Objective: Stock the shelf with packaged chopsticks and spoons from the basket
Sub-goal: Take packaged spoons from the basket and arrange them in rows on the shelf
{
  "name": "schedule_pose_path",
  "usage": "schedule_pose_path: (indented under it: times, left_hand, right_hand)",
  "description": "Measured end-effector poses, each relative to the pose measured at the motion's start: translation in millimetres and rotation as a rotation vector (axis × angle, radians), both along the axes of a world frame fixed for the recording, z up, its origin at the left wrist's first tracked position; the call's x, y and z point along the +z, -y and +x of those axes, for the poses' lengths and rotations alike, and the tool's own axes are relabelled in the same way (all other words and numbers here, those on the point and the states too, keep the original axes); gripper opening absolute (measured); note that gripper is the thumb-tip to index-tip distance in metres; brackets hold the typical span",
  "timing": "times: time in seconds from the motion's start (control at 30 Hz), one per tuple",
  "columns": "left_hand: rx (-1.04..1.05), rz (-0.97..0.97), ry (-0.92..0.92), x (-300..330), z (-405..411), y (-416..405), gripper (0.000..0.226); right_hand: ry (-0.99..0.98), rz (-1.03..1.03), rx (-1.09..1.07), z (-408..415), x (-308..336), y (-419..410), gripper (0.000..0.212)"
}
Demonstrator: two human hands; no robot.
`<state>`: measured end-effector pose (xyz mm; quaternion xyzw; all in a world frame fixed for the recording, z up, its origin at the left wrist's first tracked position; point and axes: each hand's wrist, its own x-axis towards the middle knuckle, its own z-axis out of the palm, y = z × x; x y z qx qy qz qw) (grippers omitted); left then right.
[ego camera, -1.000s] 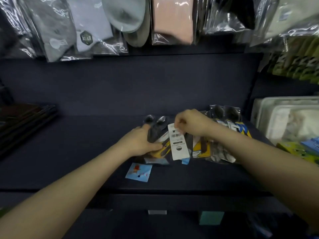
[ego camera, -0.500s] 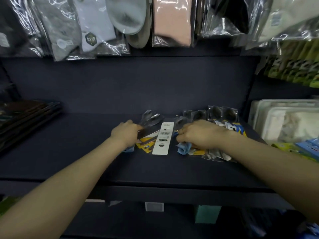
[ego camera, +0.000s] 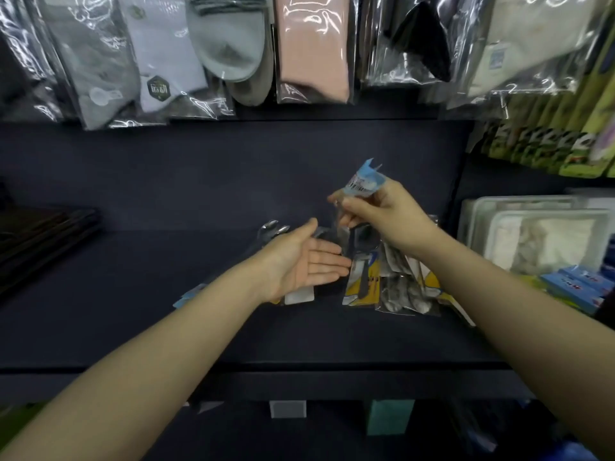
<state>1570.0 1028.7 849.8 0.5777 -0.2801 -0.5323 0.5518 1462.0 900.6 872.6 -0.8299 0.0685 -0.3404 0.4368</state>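
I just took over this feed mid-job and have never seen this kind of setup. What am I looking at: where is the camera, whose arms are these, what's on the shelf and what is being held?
There is no machine here. The single picture comes from a wide-angle camera worn on a person's head, looking forward and down, so the two bare arms reaching in are that person's own.

The right hand is raised above the dark shelf and pinches a clear packet with a blue header card; its contents are too blurred to name. The left hand is open, palm up, holding nothing, just above the goods.

On the shelf lie overlapping cutlery packets, some with yellow cards, and spoon bowls show at the back. Bagged socks hang above, and white trays sit to the right. No basket is in view.
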Motion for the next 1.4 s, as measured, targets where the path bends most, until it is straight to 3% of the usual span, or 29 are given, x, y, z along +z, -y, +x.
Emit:
schedule_pose_path:
  times: [0.1,0.2,0.27,0.33,0.43,0.5,0.57,0.67,0.8,0.97,1.1,1.23,1.4]
  left_hand:
    - [0.050,-0.061,-0.219,0,3,11,0.065]
    - [0.058,-0.071,-0.200,2,6,17,0.042]
    - [0.077,-0.065,-0.094,3,7,18,0.026]
    - [0.158,-0.127,0.019,1,11,19,0.017]
    - [0.265,-0.188,0.236,-2,26,11,0.019]
    - [0.326,-0.160,0.529,-5,43,3,0.020]
    - [0.341,-0.109,0.831,-9,62,-8,0.021]
    - [0.306,0.077,1.063,-16,91,-26,0.010]
    - [0.171,0.301,1.195,-30,115,-47,0.022]
    - [0.106,0.336,1.327,-43,115,-50,0.039]
    - [0.097,0.497,1.500,-47,109,-45,0.056]
    - [0.120,0.491,1.590,-42,105,-36,0.033]
    - [0.143,0.427,1.315,-39,102,-49,0.023]
  right_hand:
    - [-0.007,0.074,0.115,-8,-7,-9,0.014]
    - [-0.171,-0.078,0.246,-13,-19,-18,0.015]
    - [-0.293,-0.255,0.268,-12,-30,-23,0.009]
    - [-0.357,-0.301,0.260,-13,-40,-27,0.016]
    - [-0.266,-0.013,0.146,-11,-39,-27,0.039]
    - [-0.192,0.061,-0.002,-3,-38,-21,0.038]
    - [-0.301,-0.112,-0.095,13,-37,-20,0.027]
    - [-0.554,-0.518,-0.056,45,-49,-30,0.031]
    - [-0.792,-0.813,0.088,80,-65,-43,0.051]
    - [-0.940,-0.927,-0.037,71,-66,-32,0.054]
    - [-0.877,-0.737,-0.095,48,-61,-10,0.037]
    - [-0.777,-0.572,-0.147,53,-56,-4,0.029]
    - [-0.598,-0.378,-0.256,95,-52,-18,0.032]
